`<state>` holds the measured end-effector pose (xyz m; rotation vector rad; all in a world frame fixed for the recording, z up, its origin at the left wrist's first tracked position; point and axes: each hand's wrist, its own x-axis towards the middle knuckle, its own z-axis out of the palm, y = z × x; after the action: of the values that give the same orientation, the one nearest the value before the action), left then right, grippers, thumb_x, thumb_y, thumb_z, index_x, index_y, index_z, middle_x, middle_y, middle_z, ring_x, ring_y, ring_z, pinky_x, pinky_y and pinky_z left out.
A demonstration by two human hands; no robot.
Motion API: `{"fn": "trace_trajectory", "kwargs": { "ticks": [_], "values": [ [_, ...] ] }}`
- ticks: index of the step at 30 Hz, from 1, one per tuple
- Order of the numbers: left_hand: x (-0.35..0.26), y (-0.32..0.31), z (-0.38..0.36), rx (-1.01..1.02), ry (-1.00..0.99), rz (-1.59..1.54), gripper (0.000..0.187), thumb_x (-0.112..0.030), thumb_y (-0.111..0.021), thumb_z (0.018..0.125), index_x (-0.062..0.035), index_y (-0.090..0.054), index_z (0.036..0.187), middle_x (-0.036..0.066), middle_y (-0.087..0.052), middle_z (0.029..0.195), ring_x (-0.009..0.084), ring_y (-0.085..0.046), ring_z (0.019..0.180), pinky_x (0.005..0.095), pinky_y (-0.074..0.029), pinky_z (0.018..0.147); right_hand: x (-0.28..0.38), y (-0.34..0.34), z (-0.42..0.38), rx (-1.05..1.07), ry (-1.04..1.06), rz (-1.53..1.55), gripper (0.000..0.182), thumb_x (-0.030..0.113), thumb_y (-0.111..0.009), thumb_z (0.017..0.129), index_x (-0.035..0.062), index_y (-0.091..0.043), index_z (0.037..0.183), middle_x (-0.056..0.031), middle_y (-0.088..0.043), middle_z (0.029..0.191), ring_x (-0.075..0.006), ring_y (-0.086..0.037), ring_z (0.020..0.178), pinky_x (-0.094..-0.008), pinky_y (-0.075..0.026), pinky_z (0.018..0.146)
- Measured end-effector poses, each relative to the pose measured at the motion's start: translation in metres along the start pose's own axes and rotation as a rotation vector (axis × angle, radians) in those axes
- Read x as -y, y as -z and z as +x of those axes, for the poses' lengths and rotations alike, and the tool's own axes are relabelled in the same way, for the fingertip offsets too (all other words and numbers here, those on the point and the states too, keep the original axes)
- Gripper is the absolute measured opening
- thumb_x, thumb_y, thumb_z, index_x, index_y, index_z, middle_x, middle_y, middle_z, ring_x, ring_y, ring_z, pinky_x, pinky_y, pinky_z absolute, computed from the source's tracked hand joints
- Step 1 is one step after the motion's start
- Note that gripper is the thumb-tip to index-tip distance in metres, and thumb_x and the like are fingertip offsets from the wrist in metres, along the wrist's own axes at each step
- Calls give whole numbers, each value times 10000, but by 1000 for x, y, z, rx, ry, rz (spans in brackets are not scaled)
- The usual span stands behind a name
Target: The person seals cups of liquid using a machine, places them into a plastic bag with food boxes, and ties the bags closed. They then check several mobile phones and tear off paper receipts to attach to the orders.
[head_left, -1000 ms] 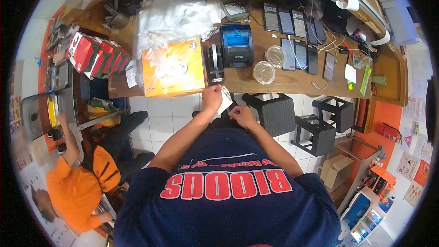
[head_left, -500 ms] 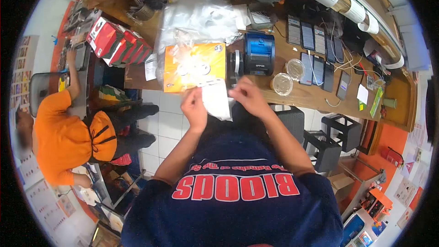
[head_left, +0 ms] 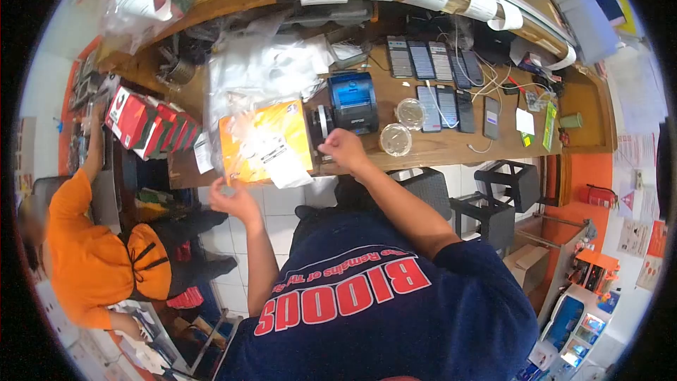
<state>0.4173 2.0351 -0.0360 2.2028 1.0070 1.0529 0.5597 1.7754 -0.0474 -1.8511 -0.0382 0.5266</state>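
A yellow-orange package (head_left: 236, 134) in clear plastic lies at the desk's front edge. A white paper sheet (head_left: 288, 168) rests on its lower right part and hangs slightly past the edge. Beside the package's lower left corner is my left hand (head_left: 238, 201), fingers apart and holding nothing. My right hand (head_left: 343, 149) is closed near the package's right side, just below a black and white roll (head_left: 323, 121); anything between its fingertips is too small to make out. Behind it stands a blue and black label printer (head_left: 354, 102).
Clear plastic bags (head_left: 257, 63) lie behind the package. Two round clear containers (head_left: 395, 140) sit right of the printer. Several phones (head_left: 422, 60) and white cables lie farther right. Red boxes (head_left: 144, 123) stand at left, near a person in orange (head_left: 88, 254).
The white sheet was between my hands and now lies on the package. My hands have moved apart, the left one opening. The view has shifted, and the package looks more tilted.
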Motion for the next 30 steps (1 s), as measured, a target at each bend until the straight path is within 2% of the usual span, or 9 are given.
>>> {"fn": "trace_trajectory", "kwargs": {
  "ticks": [2, 5, 8, 12, 17, 19, 23, 26, 30],
  "values": [
    [-13, 4, 17, 44, -61, -7, 359, -127, -749, 820, -59, -591, 1136, 127, -586, 1151, 330, -475, 1143, 470, -310, 1024, 25, 41, -8, 27, -153, 177, 209, 208, -798, 851, 76, -636, 856, -23, -647, 744, -102, -603, 626, -283, -472, 515],
    [-79, -3, 40, 205, -282, -1, 454, -154, -756, 824, -28, -578, 1223, 141, -591, 1242, 342, -473, 1168, 485, -312, 1038, 51, 124, -14, -155, -60, 361, 159, 142, -731, 900, 59, -658, 1014, 6, -639, 793, -75, -575, 634, -251, -450, 513],
    [-86, -36, 47, 400, -287, 184, 465, -193, -747, 851, 3, -590, 1242, 182, -567, 1318, 368, -453, 1208, 504, -308, 1050, -36, 240, 49, -632, 227, 21, 255, -4, -639, 857, 21, -613, 1109, -97, -691, 934, -185, -650, 818, -319, -519, 735],
    [-96, -65, 48, 400, -341, 265, 385, -194, -707, 899, 38, -610, 1191, 219, -597, 1257, 389, -522, 1147, 488, -376, 1010, -126, 331, 112, -675, 239, -346, 537, -105, -598, 739, 48, -525, 1249, -130, -702, 1107, -275, -658, 1015, -362, -505, 864],
    [-101, -71, 60, 559, -111, 177, 264, -114, -589, 974, 66, -600, 1167, 251, -660, 1041, 418, -633, 927, 409, -499, 857, -123, 338, 137, -478, 166, -241, 668, -150, -586, 704, 42, -492, 1338, -154, -667, 1270, -290, -626, 1154, -368, -489, 917],
    [-98, -73, 62, 521, -45, 106, 317, -237, -562, 1025, 72, -616, 1071, 209, -652, 914, 316, -600, 804, 390, -476, 763, -150, 340, 157, -480, 236, -335, 689, -109, -587, 716, 104, -478, 1361, -113, -684, 1265, -331, -663, 1036, -412, -501, 916],
    [-83, -76, 69, 465, -126, -58, 318, -239, -534, 1040, 51, -620, 1139, 171, -674, 1012, 273, -616, 869, 375, -491, 797, -138, 344, 148, -519, 243, -260, 655, -102, -605, 746, 104, -490, 1357, -142, -689, 1227, -321, -671, 1042, -405, -517, 883],
    [-110, -77, 70, 385, 286, -268, 250, -163, -491, 1052, 41, -587, 1159, 74, -631, 1066, 162, -578, 975, 340, -474, 873, -138, 352, 141, -610, 185, -184, 575, -92, -604, 786, 62, -509, 1332, -138, -698, 1182, -286, -673, 1029, -366, -517, 851],
    [-90, -81, 80, 314, 329, -388, 402, -289, -547, 1042, 48, -571, 1260, 120, -630, 1183, 194, -610, 1039, 342, -531, 807, -163, 368, 133, -723, 112, -49, 537, -90, -607, 802, 23, -512, 1319, -109, -704, 1133, -222, -663, 1013, -306, -501, 821]
  ]
}}
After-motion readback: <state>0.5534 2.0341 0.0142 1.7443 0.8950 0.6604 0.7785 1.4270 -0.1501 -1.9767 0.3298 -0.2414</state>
